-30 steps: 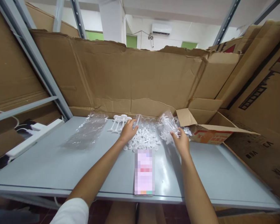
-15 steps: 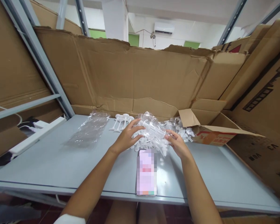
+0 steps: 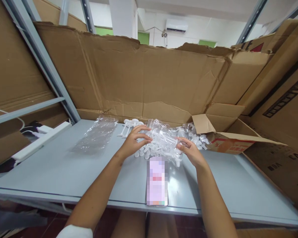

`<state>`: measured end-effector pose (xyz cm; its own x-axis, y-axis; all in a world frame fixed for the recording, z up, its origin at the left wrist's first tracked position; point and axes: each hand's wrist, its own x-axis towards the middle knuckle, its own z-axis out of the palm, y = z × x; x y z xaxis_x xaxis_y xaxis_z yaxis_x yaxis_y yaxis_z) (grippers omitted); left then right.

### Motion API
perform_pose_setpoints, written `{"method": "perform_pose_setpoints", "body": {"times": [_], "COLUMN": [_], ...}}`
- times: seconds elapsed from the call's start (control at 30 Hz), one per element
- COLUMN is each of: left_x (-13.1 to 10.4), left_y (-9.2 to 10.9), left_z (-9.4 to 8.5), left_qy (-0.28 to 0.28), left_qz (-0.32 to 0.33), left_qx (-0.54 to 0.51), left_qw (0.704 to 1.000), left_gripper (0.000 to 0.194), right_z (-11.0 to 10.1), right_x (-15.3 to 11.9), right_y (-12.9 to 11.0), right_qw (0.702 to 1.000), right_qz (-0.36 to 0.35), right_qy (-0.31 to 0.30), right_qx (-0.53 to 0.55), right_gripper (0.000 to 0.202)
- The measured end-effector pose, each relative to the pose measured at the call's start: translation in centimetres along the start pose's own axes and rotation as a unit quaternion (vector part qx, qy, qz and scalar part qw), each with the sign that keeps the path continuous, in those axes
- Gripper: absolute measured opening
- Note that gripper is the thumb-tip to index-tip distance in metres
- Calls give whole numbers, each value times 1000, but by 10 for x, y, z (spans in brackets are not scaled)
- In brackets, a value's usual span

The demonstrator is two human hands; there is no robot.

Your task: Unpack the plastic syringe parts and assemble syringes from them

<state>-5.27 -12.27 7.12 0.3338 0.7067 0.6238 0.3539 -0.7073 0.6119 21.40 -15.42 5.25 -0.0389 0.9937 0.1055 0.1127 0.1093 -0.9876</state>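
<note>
A clear plastic bag (image 3: 165,137) with see-through ribbed parts in it lies over a heap of small white plastic pieces (image 3: 149,152). My right hand (image 3: 188,150) pinches the bag's right edge between thumb and fingers. At the bag's left side is my left hand (image 3: 136,140), its fingers curved and spread, the fingertips close to the plastic. Behind my left hand stand several white stemmed pieces (image 3: 131,123). Below the heap, a phone (image 3: 157,181) lies with its screen lit and blurred.
A flat clear bag (image 3: 96,135) lies on the grey table (image 3: 52,165) at the left. More bagged white pieces (image 3: 198,140) sit beside an open cardboard box (image 3: 230,143) at the right. Cardboard (image 3: 144,79) walls the back; a white power strip (image 3: 42,142) runs along the left edge.
The fingers of my left hand have drawn a little closer together beside the bag. The right hand still holds the bag's edge. The view has shifted slightly.
</note>
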Motion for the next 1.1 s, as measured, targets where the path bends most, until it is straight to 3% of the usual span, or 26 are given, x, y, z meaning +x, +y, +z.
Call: {"method": "perform_pose_setpoints", "body": {"times": [0.07,0.13,0.27,0.33,0.4,0.43,0.5,0.63,0.67,0.73,0.83,0.97,1.03,1.1], "left_x": [1,3,7,8,8,8,6,3,2,1,1,2,2,2], "left_y": [-2,-7,-25,-34,-40,-42,-41,-27,-22,-16,-20,-36,-39,-35], "left_z": [2,4,2,1,1,2,2,-2,-3,-3,1,3,0,-5], "left_qy": [57,128,240,260,267,273,311,438,431,350,200,58,-23,-62], "left_qz": [-55,-111,-253,-328,-381,-392,-370,-173,-124,-70,-113,-241,-258,-259], "left_qx": [-81,-189,-406,-470,-496,-491,-438,-175,-110,-25,-15,-104,-156,-205], "left_qw": [994,967,845,777,734,729,758,864,887,934,973,963,953,942], "left_gripper": [13,15,13,9,5,3,3,14,15,18,26,38,35,32], "right_z": [1,3,4,4,3,2,0,-3,-3,-3,-3,-5,-6,-7], "right_x": [0,-1,-3,-3,-2,-2,0,3,3,3,1,0,0,0], "right_y": [-1,-2,-3,-4,-3,-2,-1,3,4,3,1,-1,-1,-1], "right_qw": [1000,999,999,999,999,999,999,999,999,998,998,996,996,997], "right_qz": [-14,-22,-33,-37,-35,-33,-27,-20,-20,-22,-26,-37,-35,-30], "right_qy": [0,2,-13,-12,-7,-3,10,36,37,33,9,-25,-29,-23], "right_qx": [-12,-23,-26,-24,-26,-26,-25,-26,-32,-45,-62,-73,-71,-63], "right_gripper": [44,42,39,39,39,40,40,39,39,39,39,35,35,35]}}
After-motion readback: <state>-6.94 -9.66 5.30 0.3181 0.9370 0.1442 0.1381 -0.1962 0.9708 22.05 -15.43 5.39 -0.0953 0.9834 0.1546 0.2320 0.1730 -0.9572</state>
